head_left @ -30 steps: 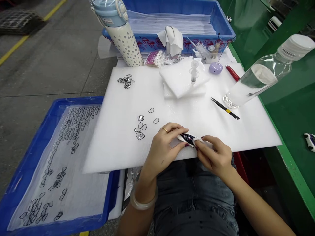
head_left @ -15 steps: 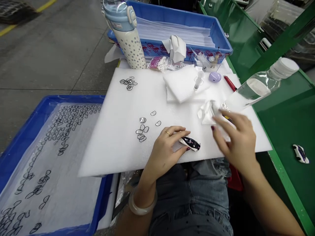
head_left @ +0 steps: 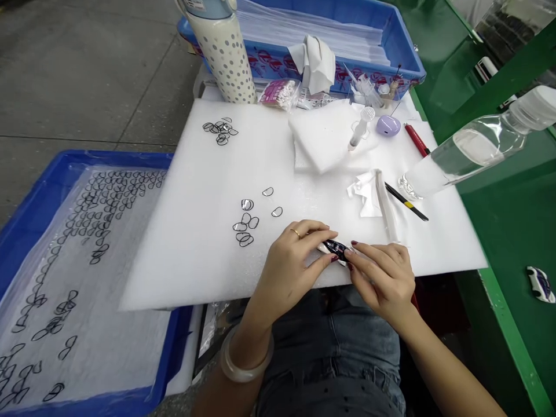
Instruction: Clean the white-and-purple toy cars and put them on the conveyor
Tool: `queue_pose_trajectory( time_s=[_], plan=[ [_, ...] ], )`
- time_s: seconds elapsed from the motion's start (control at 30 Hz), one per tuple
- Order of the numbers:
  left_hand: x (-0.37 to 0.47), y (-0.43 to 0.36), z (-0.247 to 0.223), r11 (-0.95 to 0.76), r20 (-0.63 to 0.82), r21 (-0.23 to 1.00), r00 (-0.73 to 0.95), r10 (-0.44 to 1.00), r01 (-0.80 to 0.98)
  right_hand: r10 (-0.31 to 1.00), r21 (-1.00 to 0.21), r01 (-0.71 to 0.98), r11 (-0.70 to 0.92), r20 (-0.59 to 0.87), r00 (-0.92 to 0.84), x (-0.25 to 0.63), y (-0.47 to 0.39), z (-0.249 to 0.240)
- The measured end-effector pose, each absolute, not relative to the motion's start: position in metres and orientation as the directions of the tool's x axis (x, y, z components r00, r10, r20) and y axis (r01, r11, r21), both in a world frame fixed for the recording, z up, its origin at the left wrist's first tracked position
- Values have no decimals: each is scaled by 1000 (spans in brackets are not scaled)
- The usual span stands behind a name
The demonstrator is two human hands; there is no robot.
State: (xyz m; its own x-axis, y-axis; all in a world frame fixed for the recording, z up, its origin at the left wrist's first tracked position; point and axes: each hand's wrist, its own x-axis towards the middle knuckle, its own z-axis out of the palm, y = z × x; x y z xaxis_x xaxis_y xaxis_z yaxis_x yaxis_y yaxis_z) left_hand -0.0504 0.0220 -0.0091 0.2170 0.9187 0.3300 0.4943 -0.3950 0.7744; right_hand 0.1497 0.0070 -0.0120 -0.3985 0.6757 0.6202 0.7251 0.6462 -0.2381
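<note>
A small black-and-white toy car (head_left: 336,249) is held low over the front edge of the white foam sheet (head_left: 204,191). My left hand (head_left: 293,260) grips one end between thumb and fingers. At its other end, my right hand (head_left: 382,281) pinches the car with thumb and fingertips, which cover part of it. Left of my hands lie several thin black-rimmed D-shaped pieces (head_left: 253,222), with another cluster (head_left: 221,130) farther back. A crumpled white cloth (head_left: 369,194) and black tweezers with a yellow band (head_left: 406,201) rest beyond my right hand.
A clear bottle (head_left: 473,147) leans in view at the right, near a red pen (head_left: 417,140), a purple case (head_left: 388,125) and a syringe (head_left: 360,130). A dotted flask (head_left: 221,58) and blue bin (head_left: 406,52) stand behind. A blue tray (head_left: 174,347) is at left; another toy car (head_left: 541,284) sits right.
My right hand has come from beside the cloth down and left onto the toy car. My left hand keeps its grip. The view has shifted slightly.
</note>
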Motion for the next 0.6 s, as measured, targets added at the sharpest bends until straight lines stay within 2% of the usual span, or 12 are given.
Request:
queue_pose_trajectory(
  time_s=[0.27,0.33,0.4,0.5,0.6],
  plan=[
    [-51,22,-7,-378,306,799,225,925,468,755,-253,757,602,489,-437,146,3,3],
    [-53,21,-6,-342,296,845,173,939,412,787,-303,738,602,378,-487,154,5,14],
    [-55,19,-7,-301,294,893,73,953,335,815,-418,699,580,300,-496,159,10,22],
    [-59,18,-11,-307,321,924,-23,947,228,845,-524,664,534,329,-421,150,14,20],
    [-57,18,-8,-375,396,876,-9,918,305,835,-465,699,543,384,-393,132,10,12]
  ],
)
